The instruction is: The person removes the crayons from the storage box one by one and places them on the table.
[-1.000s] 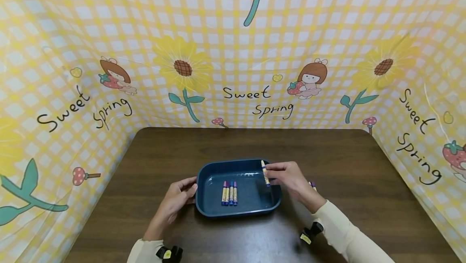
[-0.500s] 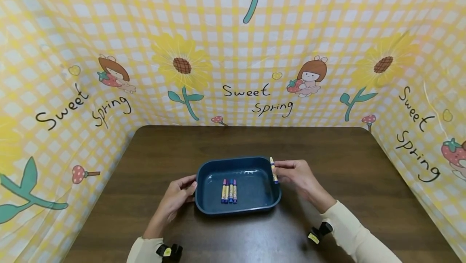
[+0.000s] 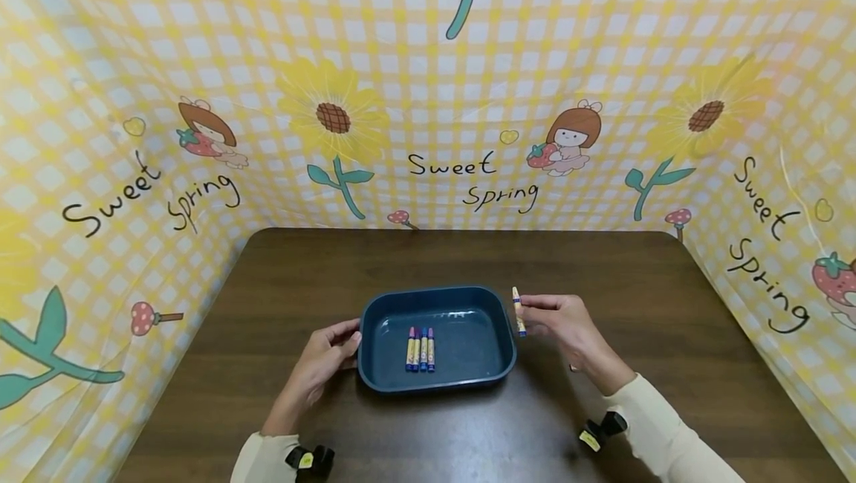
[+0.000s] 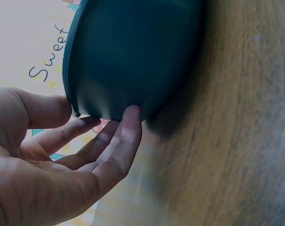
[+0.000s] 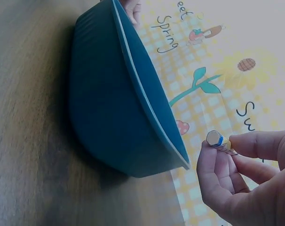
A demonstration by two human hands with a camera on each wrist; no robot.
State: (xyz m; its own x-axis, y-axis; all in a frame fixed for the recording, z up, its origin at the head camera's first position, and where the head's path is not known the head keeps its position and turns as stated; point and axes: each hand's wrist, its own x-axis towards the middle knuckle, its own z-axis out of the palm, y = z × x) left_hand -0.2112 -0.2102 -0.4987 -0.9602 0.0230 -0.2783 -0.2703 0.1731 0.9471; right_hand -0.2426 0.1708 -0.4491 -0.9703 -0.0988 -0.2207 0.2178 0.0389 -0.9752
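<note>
Dark blue, the plastic-looking tray (image 3: 471, 345) sits on the brown wooden worktop (image 3: 428, 260), in the lower centre of the head view. Four crayons (image 3: 423, 350) lie side by side in it, left of its middle, their purple, pinkish and blue tips pointing up the frame. My right grip (image 3: 568, 323) pinches a pale-tipped crayon (image 3: 519, 313) between thumb and fingers, tip upward, just beyond the tray's right rim and apart from it. At the tray's left end, my left grip (image 3: 324, 358) is spread wide, thumb at the rim and fingertips against the outer wall. Something small (image 3: 572, 368) shows just under my right grip, too covered, I think, to name fairly. Yellow checked cloth (image 3: 435, 96) fills the upper frame.
</note>
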